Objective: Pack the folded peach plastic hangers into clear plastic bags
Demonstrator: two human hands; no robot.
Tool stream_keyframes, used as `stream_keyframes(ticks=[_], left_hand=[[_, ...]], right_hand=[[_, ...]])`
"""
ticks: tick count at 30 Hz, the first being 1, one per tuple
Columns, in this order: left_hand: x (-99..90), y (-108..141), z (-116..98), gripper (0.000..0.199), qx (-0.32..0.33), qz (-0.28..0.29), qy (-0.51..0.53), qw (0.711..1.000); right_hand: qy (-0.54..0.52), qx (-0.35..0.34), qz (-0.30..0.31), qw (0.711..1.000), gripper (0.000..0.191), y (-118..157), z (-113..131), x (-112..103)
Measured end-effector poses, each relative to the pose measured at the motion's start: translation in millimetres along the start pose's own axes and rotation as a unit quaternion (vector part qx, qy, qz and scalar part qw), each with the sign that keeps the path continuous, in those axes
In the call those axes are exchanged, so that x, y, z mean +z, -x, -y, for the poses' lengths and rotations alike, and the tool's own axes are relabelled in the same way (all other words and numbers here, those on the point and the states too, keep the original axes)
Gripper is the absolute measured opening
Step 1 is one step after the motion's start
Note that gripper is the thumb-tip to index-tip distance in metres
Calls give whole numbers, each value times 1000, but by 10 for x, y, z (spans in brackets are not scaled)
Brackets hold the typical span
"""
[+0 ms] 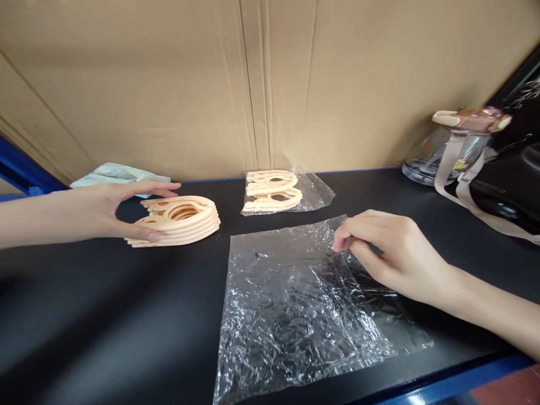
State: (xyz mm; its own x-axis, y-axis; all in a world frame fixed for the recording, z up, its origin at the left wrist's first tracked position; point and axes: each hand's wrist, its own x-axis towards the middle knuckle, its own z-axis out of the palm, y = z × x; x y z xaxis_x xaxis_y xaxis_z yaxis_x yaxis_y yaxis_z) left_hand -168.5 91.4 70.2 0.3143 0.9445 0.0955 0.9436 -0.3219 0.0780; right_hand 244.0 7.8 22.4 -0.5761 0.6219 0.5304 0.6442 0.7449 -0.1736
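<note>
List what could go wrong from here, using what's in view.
The stack is several loose layers, and the left grip spans only one end, so the layers could slide apart if lifted that way.

The empty bag lies flat and crinkled; its sides may cling together and be awkward to open with the right grip at just one corner.

The filled bag sits just behind, so it might get nudged.

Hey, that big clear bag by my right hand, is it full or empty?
Empty: the clear bag lies flat and crinkled, with the black tabletop showing through.
</note>
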Motion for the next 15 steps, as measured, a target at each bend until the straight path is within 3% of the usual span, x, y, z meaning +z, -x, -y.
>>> stream_keyframes(ticks=[6, 11, 15], left_hand=[[-16, 4, -93, 121, -33, -9, 17, 999], [-99, 23, -181, 115, -39, -39, 44, 997], [-60, 94, -538, 104, -16, -114, 69, 991]], right_hand=[[-19, 0, 3, 1000, 24, -16, 5, 25], [-31, -6, 2, 1000, 25, -3, 17, 37], [-38, 13, -32, 999, 23, -3, 42, 41]])
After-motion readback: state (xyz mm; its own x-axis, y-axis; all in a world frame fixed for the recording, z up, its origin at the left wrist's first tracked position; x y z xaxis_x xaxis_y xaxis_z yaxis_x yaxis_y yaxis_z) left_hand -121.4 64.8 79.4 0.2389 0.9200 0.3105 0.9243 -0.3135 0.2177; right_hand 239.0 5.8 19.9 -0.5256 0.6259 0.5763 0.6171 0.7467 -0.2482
